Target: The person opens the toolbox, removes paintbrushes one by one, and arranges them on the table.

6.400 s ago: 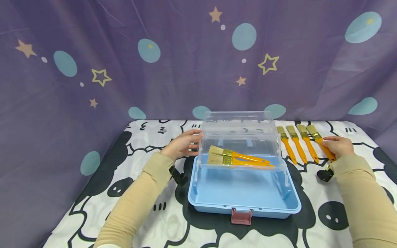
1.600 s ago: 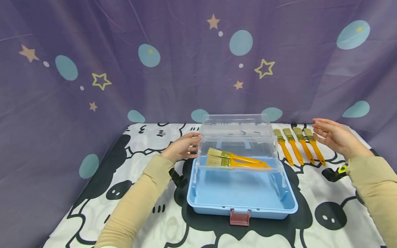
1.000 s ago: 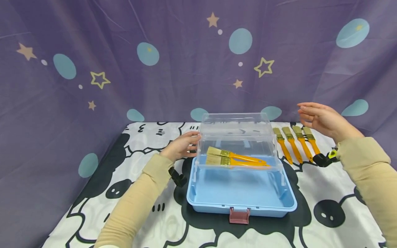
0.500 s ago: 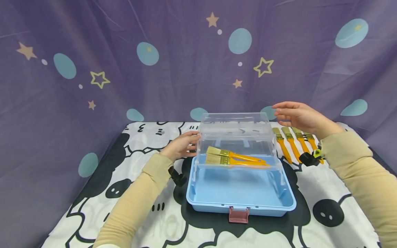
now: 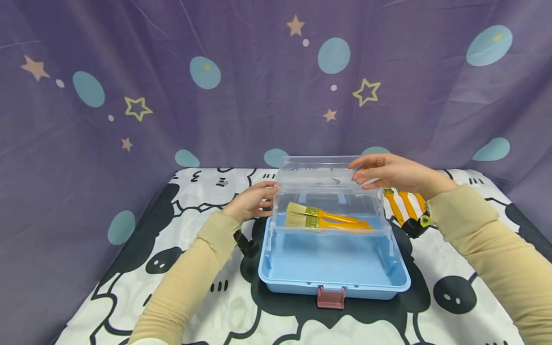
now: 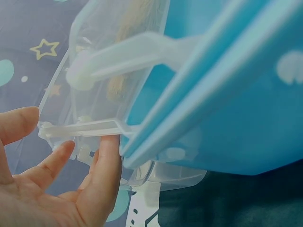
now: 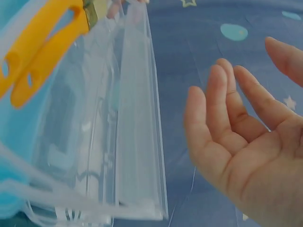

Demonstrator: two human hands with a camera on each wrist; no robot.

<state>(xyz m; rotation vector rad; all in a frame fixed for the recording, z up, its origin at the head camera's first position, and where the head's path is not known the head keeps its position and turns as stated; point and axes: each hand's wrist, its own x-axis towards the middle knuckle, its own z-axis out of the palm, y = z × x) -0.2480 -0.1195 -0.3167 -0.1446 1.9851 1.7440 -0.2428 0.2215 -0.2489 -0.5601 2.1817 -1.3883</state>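
A blue toolbox [image 5: 334,268] stands raised open, its clear lid [image 5: 316,177] tipped back. Two paintbrushes [image 5: 340,221] with orange handles and pale bristles lie in its clear upper tray [image 5: 280,230]. At the tray's left side is my left hand [image 5: 250,203], its relaxed fingertips right against the clear plastic and a hinge arm [image 6: 90,127]. My right hand [image 5: 401,173] hovers at the lid's upper right corner, fingers loosely bent and nothing in them. The right wrist view shows that palm [image 7: 270,156] apart from the lid.
More paintbrushes [image 5: 393,206] lie side by side right of the box, partly hidden by my right hand and sleeve. A pink latch [image 5: 331,298] hangs at the box's front. Behind the cartoon-print tablecloth [image 5: 207,306] rises a purple curtain [image 5: 241,124].
My right hand has let go of the rightmost paintbrush, which now lies by the others, then lifted and moved left to the lid. My left hand has kept its place.
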